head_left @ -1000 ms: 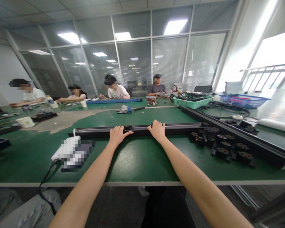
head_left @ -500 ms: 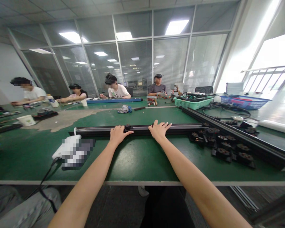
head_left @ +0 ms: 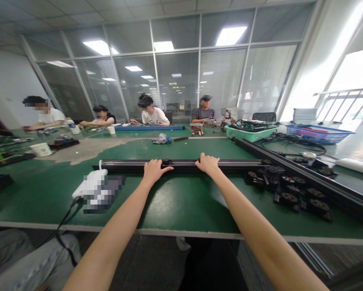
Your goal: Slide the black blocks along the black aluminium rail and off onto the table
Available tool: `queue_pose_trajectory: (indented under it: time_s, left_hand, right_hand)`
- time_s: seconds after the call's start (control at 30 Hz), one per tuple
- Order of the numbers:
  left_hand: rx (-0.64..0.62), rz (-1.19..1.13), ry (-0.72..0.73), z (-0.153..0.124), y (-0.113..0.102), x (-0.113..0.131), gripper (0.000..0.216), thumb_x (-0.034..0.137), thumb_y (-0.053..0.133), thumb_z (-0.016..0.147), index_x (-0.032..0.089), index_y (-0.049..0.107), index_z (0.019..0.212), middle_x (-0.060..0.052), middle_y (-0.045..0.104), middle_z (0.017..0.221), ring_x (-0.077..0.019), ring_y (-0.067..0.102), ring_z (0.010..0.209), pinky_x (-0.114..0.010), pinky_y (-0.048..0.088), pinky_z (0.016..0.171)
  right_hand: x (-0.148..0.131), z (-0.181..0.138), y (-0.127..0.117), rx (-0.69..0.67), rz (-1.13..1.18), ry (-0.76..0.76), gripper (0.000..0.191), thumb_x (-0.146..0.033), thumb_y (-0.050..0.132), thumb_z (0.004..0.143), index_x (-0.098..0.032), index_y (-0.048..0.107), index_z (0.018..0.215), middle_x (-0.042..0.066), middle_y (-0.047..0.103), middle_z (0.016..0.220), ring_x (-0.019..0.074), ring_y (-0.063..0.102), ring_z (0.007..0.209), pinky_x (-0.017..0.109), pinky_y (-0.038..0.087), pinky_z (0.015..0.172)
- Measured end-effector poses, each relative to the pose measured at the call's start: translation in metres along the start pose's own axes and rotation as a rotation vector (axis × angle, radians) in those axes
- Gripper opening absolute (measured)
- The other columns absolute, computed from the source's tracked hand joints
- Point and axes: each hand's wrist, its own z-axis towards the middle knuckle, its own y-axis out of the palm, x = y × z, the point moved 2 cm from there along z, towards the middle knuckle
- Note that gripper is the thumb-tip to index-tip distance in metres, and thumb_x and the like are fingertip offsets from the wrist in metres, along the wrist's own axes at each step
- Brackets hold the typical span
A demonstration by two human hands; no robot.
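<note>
A long black metal rail point(head_left: 184, 163) with a shiny strip along its top lies crosswise on the green table point(head_left: 181, 202). My left hand point(head_left: 154, 171) grips it left of the middle, fingers over the far side and the thumb pointing right along the near side. Close to that thumb a small black block point(head_left: 166, 160) sits on the rail. Further right, my right hand point(head_left: 208, 163) is closed over the same rail, its fingers curled down on the far side and partly hidden.
A white power adapter point(head_left: 92, 184) with a black cord lies near the rail's left end. Several black parts point(head_left: 287, 198) lie to the right, beside a second long black rail point(head_left: 305, 178). Green basket point(head_left: 250, 133) and blue basket point(head_left: 320, 133) stand behind. Several people sit across the table.
My right hand's fingers, spread out before, are now curled round the rail. My left hand keeps its hold. The view has shifted slightly, and another person's hand shows at the left edge.
</note>
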Motion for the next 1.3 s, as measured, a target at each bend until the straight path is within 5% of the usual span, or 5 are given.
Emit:
queue_pose_trajectory:
  time_s: [0.17,0.5,0.7,0.9,1.3]
  left_hand:
    - [-0.003,0.024,-0.007,-0.001,-0.002,0.002,0.077,0.086,0.035,0.084,0.019,0.068,0.101,-0.015,0.07,0.113,-0.0317,0.059,0.111,-0.039,0.042,0.088]
    - [-0.008,0.004,-0.008,0.0,-0.002,0.002,0.075,0.084,0.036,0.085,0.018,0.068,0.102,-0.014,0.07,0.112,-0.0317,0.059,0.111,-0.039,0.041,0.089]
    - [-0.006,0.007,-0.003,-0.001,-0.003,0.002,0.076,0.084,0.036,0.085,0.018,0.068,0.101,-0.015,0.07,0.111,-0.0324,0.059,0.111,-0.039,0.042,0.088]
    - [-0.007,-0.002,0.005,0.001,-0.001,0.001,0.078,0.086,0.033,0.084,0.019,0.068,0.1,-0.015,0.07,0.111,-0.0328,0.059,0.11,-0.04,0.042,0.088]
    - [0.009,-0.009,0.013,0.001,0.0,0.001,0.076,0.086,0.036,0.084,0.019,0.069,0.099,-0.015,0.07,0.109,-0.0334,0.06,0.109,-0.041,0.042,0.087]
  right_hand:
    - [0.014,0.006,-0.013,-0.097,-0.083,-0.102,0.046,-0.043,0.05,0.095,-0.012,0.056,0.129,0.024,0.065,0.129,0.0371,0.061,0.121,0.065,0.036,0.103]
    - [0.072,0.01,-0.013,-0.081,-0.11,-0.364,0.045,-0.055,0.046,0.1,-0.022,0.058,0.127,0.011,0.07,0.125,0.0275,0.065,0.116,0.034,0.046,0.092]
    - [0.054,0.0,-0.007,0.045,-0.178,-0.316,0.059,-0.061,0.039,0.1,-0.019,0.047,0.14,0.016,0.074,0.109,0.0312,0.07,0.101,0.036,0.046,0.081]
    - [0.05,-0.005,-0.002,0.145,-0.19,-0.322,0.049,-0.059,0.035,0.102,-0.021,0.06,0.119,0.013,0.075,0.103,0.0285,0.071,0.097,0.032,0.044,0.075]
    - [0.055,-0.004,0.002,0.155,-0.128,-0.284,0.048,-0.062,0.037,0.101,-0.023,0.062,0.111,0.009,0.076,0.099,0.0245,0.071,0.091,0.03,0.039,0.071]
